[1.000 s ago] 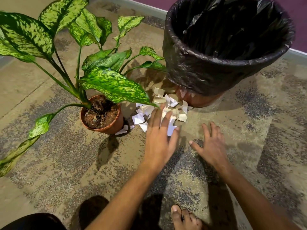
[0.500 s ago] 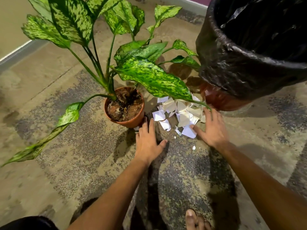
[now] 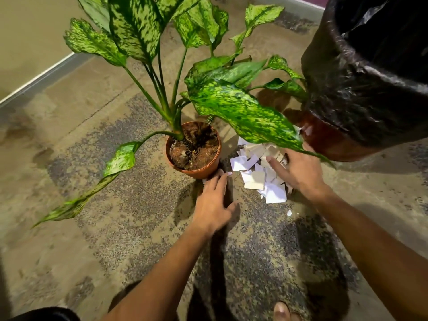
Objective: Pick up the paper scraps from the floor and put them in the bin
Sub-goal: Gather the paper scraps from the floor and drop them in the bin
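A heap of white paper scraps (image 3: 254, 172) lies on the mottled floor between a plant pot and the bin (image 3: 361, 93), a brown bin lined with a black plastic bag at the upper right. My right hand (image 3: 298, 172) rests on the right side of the heap, fingers spread over the scraps. My left hand (image 3: 213, 202) lies flat on the floor, fingers apart, its tips at the pot's base and touching a small scrap there. One tiny scrap (image 3: 289, 213) lies apart, nearer to me.
A potted plant in a terracotta pot (image 3: 196, 167) stands left of the heap; its big green leaf (image 3: 243, 114) overhangs the scraps. A wall with a skirting strip (image 3: 44, 77) runs along the far left. My toes (image 3: 281, 311) show at the bottom edge.
My right hand has slid further onto the paper heap. My left hand has moved left from the scraps to the pot's base. The camera has shifted, putting the bin at the right edge.
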